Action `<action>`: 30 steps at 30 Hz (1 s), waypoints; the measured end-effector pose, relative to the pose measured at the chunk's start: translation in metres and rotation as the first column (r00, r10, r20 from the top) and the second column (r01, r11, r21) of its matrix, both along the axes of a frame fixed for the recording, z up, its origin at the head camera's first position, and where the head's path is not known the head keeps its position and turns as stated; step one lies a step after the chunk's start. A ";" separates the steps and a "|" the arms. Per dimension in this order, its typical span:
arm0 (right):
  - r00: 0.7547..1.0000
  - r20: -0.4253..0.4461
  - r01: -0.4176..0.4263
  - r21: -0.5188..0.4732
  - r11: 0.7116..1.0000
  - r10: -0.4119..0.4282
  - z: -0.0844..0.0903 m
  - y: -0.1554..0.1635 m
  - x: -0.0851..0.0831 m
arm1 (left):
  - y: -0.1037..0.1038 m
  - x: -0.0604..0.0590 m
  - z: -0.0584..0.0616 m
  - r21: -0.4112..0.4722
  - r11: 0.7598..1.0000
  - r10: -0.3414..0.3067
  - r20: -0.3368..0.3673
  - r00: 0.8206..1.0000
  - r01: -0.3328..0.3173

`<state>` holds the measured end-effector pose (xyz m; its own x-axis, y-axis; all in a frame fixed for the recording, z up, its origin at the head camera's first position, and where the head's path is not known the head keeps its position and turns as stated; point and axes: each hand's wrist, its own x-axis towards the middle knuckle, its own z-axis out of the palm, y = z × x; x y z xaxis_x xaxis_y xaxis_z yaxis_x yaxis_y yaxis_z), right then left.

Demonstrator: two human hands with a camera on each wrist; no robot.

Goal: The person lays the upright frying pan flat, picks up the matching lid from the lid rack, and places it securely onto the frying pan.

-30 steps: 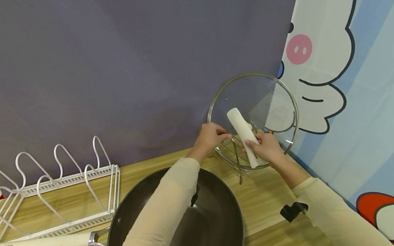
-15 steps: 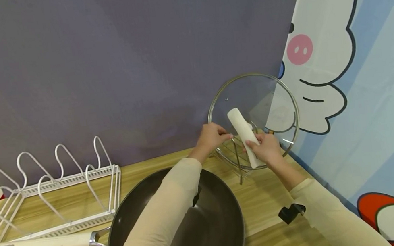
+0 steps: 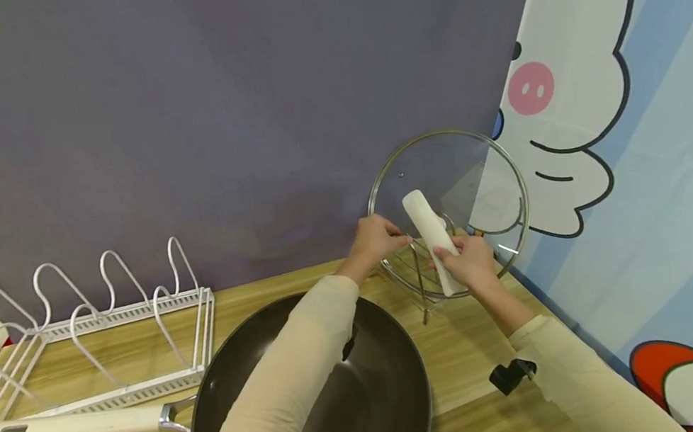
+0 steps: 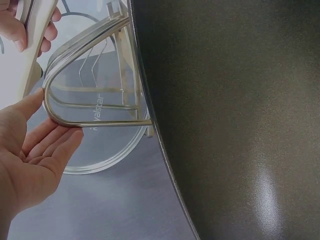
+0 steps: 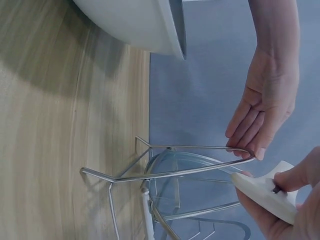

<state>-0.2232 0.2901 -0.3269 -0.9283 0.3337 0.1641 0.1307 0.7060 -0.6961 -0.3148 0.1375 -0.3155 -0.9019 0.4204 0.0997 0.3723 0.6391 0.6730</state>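
Note:
A round glass lid (image 3: pixel 477 180) stands upright in a wire lid stand (image 3: pixel 420 286) at the back of the wooden table (image 3: pixel 465 352), against the wall. My right hand (image 3: pixel 469 264) grips the lid's white bar handle (image 3: pixel 426 225); the same handle (image 5: pixel 262 192) shows in the right wrist view. My left hand (image 3: pixel 377 239) reaches over the wok (image 3: pixel 366 392). Its straight fingers (image 4: pixel 55 137) touch the front wire loop of the stand (image 4: pixel 100 122), seen from the other side as the left hand (image 5: pixel 265 110) on the loop (image 5: pixel 165 175).
A large dark wok with a long white handle (image 3: pixel 75 428) fills the table's front, under my left forearm. A white wire dish rack (image 3: pixel 102 322) stands at the left. A small black clip (image 3: pixel 509 376) lies near my right sleeve. A cartoon curtain hangs at the right.
Both hands keep their places on the lid handle and the stand; only the head view has shifted slightly.

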 end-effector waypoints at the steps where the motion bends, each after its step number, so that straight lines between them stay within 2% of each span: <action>1: 1.000 0.009 -0.003 0.002 1.000 0.003 0.001 0.000 0.000 | 0.000 0.000 0.000 0.003 1.000 -0.001 0.001 1.000 0.001; 10: 0.993 0.091 -0.086 0.073 0.994 0.079 0.007 0.007 -0.003 | 0.001 0.000 0.001 0.022 1.000 0.002 -0.024 1.000 -0.001; 16: 0.989 0.124 -0.085 0.019 0.996 0.082 0.010 0.007 -0.004 | 0.001 0.001 0.000 0.020 1.000 0.008 -0.016 1.000 -0.008; 18: 0.991 0.114 -0.073 0.011 0.997 0.072 0.009 0.006 -0.004 | 0.001 0.001 -0.001 0.024 1.000 0.011 -0.012 1.000 -0.011; 24: 0.999 0.022 -0.030 0.070 0.997 0.029 0.002 0.004 -0.004 | 0.001 0.001 -0.001 0.015 1.000 0.014 -0.016 1.000 -0.014; 30: 1.000 -0.018 0.015 0.033 0.999 -0.014 -0.001 0.001 -0.004 | 0.002 0.001 -0.001 0.013 0.999 0.030 0.000 1.000 -0.030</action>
